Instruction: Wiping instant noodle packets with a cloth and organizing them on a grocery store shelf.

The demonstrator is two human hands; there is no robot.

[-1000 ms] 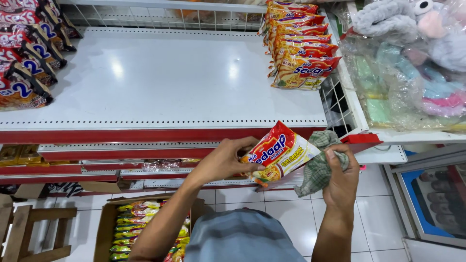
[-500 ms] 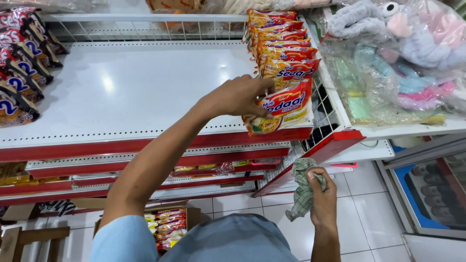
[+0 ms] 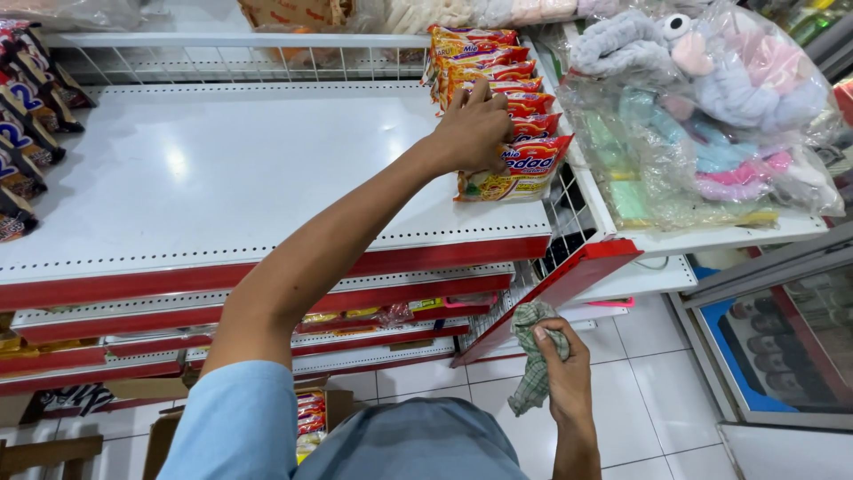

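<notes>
My left hand [image 3: 475, 124] has carried the noodle packet [image 3: 515, 169] up from beside the cloth [image 3: 533, 360] and presses it onto the shelf [image 3: 267, 169], fingers still gripping it. My right hand [image 3: 564, 378] has dropped low, clenched on the cloth.

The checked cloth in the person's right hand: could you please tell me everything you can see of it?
The checked cloth is a soft woven rag in a green and white check, crumpled and bunched rather than folded. The right hand grips its upper part in a closed fist, held low over the white tiled floor, below the red shelf edge. The loose end hangs down limp beneath the fingers. Nothing but the hand touches it, as far as can be seen.
</notes>
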